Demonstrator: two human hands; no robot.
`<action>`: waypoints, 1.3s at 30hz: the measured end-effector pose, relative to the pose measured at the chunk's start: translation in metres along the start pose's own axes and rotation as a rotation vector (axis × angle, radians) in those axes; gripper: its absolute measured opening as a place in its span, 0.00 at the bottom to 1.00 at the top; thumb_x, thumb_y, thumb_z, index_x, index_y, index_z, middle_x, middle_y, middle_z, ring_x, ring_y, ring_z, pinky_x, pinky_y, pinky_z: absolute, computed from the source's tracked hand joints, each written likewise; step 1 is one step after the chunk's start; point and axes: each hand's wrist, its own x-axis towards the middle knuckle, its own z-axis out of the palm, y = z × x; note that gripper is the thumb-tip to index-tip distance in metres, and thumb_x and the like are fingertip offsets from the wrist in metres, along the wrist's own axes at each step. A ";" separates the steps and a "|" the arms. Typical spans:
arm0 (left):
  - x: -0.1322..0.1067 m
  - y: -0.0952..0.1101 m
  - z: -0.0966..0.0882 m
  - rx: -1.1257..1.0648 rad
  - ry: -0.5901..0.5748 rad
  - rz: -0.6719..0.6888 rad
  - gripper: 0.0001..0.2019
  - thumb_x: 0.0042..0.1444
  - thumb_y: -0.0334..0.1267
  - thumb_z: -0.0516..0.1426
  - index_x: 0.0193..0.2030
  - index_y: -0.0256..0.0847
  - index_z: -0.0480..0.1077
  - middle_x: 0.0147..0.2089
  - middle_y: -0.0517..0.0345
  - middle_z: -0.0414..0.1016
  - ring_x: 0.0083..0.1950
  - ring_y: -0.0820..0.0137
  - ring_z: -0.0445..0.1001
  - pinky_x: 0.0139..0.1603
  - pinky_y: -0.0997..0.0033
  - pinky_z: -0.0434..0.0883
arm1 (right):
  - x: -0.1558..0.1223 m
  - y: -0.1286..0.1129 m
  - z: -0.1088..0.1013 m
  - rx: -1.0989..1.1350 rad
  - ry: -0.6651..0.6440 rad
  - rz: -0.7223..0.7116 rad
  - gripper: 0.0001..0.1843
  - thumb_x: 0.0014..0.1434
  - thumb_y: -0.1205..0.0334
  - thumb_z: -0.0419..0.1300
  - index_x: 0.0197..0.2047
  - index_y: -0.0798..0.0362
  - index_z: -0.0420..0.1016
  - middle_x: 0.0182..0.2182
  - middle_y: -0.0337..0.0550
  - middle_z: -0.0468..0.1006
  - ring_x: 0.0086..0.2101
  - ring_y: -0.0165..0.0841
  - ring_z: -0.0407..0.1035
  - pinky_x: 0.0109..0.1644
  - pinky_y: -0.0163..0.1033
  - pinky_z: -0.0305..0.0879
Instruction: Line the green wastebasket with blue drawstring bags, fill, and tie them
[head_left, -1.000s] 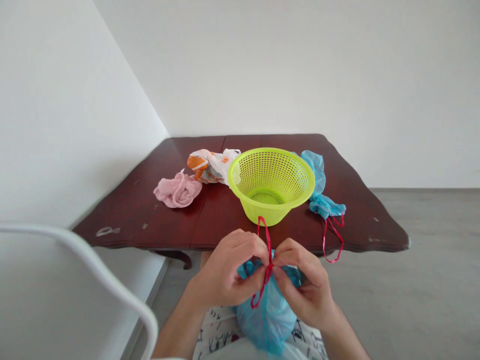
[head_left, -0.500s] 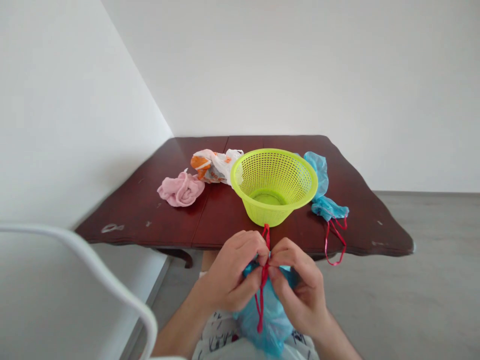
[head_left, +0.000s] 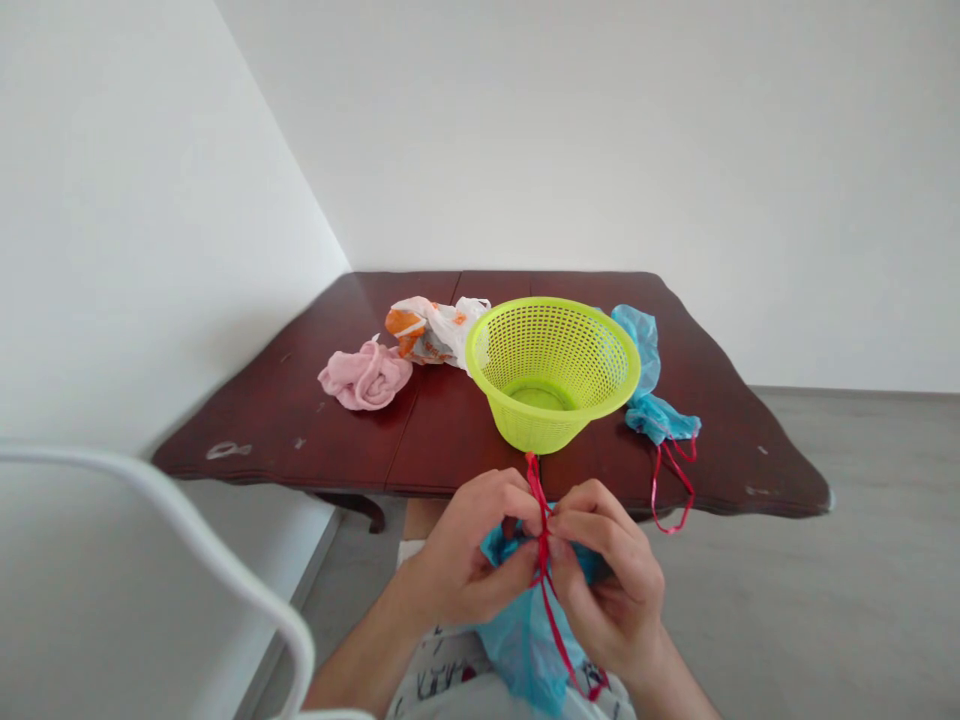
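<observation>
A blue plastic drawstring bag (head_left: 525, 645) hangs in front of my lap, its gathered top between my two hands. Its red drawstring (head_left: 556, 630) loops up past my fingertips and trails down over the bag. My left hand (head_left: 484, 545) is closed, thumb and forefinger pinching the drawstring from the left. From the right, my right hand (head_left: 611, 565) pinches the same drawstring, fingertips almost touching the left ones. The exact spot where the strings cross is hidden by my fingers. Just beyond my hands stands a lime-green plastic basket (head_left: 532, 430) with a perforated wall.
On the dark wooden table (head_left: 442, 450) lie a pink cloth (head_left: 366, 376), a crumpled white-and-orange plastic bag (head_left: 431, 330) and another blue drawstring bag (head_left: 641, 370), its red string over the front edge. A white cable-like thing (head_left: 225, 565) curves across the lower left. Walls stand behind and left.
The drawstring's lower loop has swung to the right and hangs longer. My right hand has shifted slightly right and down; both hands still pinch the string.
</observation>
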 end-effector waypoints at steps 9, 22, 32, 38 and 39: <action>-0.003 -0.002 0.011 0.297 0.178 0.234 0.05 0.76 0.34 0.57 0.52 0.49 0.71 0.38 0.57 0.80 0.36 0.63 0.75 0.42 0.59 0.70 | 0.001 -0.009 0.026 0.094 0.174 0.124 0.09 0.80 0.69 0.60 0.47 0.46 0.78 0.37 0.41 0.76 0.38 0.37 0.70 0.43 0.42 0.69; -0.008 -0.008 0.010 0.100 0.148 0.139 0.04 0.82 0.36 0.56 0.54 0.47 0.72 0.40 0.56 0.76 0.42 0.65 0.77 0.43 0.63 0.73 | 0.014 -0.008 0.002 0.152 -0.080 0.219 0.08 0.77 0.70 0.62 0.52 0.46 0.77 0.42 0.39 0.78 0.41 0.34 0.72 0.46 0.38 0.70; -0.011 -0.007 0.018 -0.058 0.044 0.148 0.06 0.83 0.37 0.59 0.49 0.49 0.71 0.41 0.58 0.75 0.41 0.67 0.76 0.42 0.65 0.73 | 0.004 -0.010 0.025 0.400 0.199 0.291 0.09 0.82 0.57 0.64 0.45 0.46 0.77 0.37 0.39 0.73 0.37 0.34 0.68 0.41 0.37 0.67; -0.007 -0.010 0.017 0.096 0.115 0.171 0.05 0.78 0.40 0.64 0.53 0.47 0.72 0.42 0.58 0.77 0.41 0.66 0.77 0.43 0.66 0.73 | 0.004 -0.011 0.031 0.399 0.240 0.397 0.08 0.83 0.58 0.65 0.46 0.46 0.79 0.39 0.39 0.74 0.39 0.33 0.71 0.44 0.35 0.69; -0.007 -0.010 0.017 0.114 0.139 0.156 0.07 0.77 0.41 0.64 0.54 0.46 0.71 0.42 0.58 0.78 0.41 0.66 0.77 0.43 0.66 0.73 | 0.004 -0.012 0.030 0.382 0.216 0.386 0.08 0.83 0.59 0.65 0.47 0.46 0.79 0.39 0.39 0.75 0.40 0.33 0.71 0.44 0.35 0.70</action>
